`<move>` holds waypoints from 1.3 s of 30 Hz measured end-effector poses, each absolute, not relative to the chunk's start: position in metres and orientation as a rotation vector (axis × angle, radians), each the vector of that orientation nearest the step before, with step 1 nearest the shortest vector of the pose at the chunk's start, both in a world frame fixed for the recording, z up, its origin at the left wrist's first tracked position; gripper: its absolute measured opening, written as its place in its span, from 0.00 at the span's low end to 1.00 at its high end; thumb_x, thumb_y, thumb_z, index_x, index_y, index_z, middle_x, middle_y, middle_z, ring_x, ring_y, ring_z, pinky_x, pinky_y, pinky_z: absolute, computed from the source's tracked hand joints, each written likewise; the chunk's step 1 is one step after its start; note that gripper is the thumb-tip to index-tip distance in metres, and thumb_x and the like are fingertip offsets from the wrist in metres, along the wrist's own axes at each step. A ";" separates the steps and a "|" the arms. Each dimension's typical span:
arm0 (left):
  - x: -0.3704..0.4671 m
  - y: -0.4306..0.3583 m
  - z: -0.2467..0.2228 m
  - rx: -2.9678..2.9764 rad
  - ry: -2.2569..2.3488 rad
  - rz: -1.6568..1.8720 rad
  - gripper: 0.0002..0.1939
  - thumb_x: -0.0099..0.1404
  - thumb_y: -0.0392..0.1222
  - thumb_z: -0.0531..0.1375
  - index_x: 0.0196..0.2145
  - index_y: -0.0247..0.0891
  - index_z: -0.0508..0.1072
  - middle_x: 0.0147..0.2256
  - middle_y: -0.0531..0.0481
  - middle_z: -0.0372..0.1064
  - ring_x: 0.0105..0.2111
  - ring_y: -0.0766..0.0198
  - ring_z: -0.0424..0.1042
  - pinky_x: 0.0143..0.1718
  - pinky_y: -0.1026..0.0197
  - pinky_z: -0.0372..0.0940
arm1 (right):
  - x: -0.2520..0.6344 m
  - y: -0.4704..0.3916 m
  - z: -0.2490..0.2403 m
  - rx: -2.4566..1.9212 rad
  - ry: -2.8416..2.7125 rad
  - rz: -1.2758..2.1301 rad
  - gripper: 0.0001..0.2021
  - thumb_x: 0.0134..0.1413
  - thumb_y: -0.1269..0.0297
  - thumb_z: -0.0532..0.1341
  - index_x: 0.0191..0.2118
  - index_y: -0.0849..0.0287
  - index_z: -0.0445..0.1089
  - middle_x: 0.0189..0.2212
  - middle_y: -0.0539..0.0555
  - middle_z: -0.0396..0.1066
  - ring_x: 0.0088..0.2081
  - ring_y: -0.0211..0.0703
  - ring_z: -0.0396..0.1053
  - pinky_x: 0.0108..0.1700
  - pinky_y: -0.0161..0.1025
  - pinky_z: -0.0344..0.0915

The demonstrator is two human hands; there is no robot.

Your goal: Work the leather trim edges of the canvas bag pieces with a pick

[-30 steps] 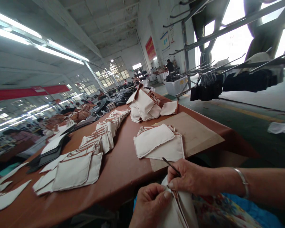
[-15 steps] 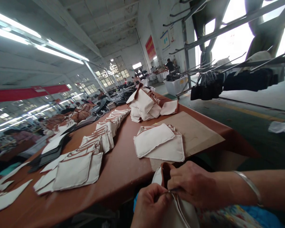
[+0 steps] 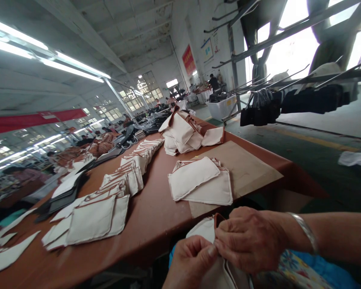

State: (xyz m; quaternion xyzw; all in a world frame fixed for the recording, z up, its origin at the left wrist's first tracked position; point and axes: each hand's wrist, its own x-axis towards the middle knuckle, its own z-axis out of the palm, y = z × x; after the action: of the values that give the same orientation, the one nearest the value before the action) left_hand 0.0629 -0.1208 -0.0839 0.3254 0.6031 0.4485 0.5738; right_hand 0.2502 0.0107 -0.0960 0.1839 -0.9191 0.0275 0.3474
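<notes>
Brown worktable (image 3: 156, 204) ahead, left hand (image 3: 192, 259) and right hand (image 3: 249, 239) pinched a cream pouch (image 3: 202, 229) between them — edge (image 3: 228, 275) slanting toward frame bottom.

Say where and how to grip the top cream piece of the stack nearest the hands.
Pinch the top cream piece at its near left corner, probably best approached from the near side: it lies skewed, and that corner juts past the piece beneath.

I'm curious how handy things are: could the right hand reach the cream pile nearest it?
Probably yes: nothing visible stands between the right hand and the pile, though it may first need to release its pouch.
</notes>
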 end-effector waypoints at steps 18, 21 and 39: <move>0.052 -0.125 -0.040 1.572 1.667 0.871 0.21 0.62 0.54 0.63 0.20 0.36 0.68 0.21 0.55 0.54 0.23 0.68 0.53 0.25 0.63 0.47 | 0.236 0.008 -0.053 0.010 -2.419 1.554 0.07 0.57 0.67 0.59 0.29 0.62 0.66 0.22 0.44 0.57 0.23 0.31 0.53 0.26 0.29 0.53; 0.049 -0.123 -0.054 1.396 1.551 0.950 0.22 0.59 0.58 0.64 0.22 0.36 0.67 0.21 0.55 0.55 0.23 0.69 0.53 0.25 0.63 0.48 | 0.238 0.002 -0.061 0.055 -2.400 1.039 0.07 0.55 0.67 0.57 0.27 0.60 0.62 0.25 0.48 0.60 0.26 0.35 0.55 0.30 0.34 0.54; 0.042 -0.119 -0.044 1.466 1.545 0.694 0.26 0.64 0.63 0.57 0.25 0.35 0.68 0.24 0.56 0.52 0.23 0.69 0.52 0.22 0.66 0.46 | 0.232 0.021 -0.072 0.087 -2.471 1.050 0.08 0.61 0.66 0.56 0.32 0.61 0.67 0.27 0.51 0.66 0.28 0.36 0.61 0.33 0.32 0.59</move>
State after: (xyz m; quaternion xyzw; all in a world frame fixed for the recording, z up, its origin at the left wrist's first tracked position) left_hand 0.0421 -0.1190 -0.0438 0.5890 0.6209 0.2790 0.4356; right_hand 0.2324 0.0213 -0.0719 0.0316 -0.8962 0.3807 0.2256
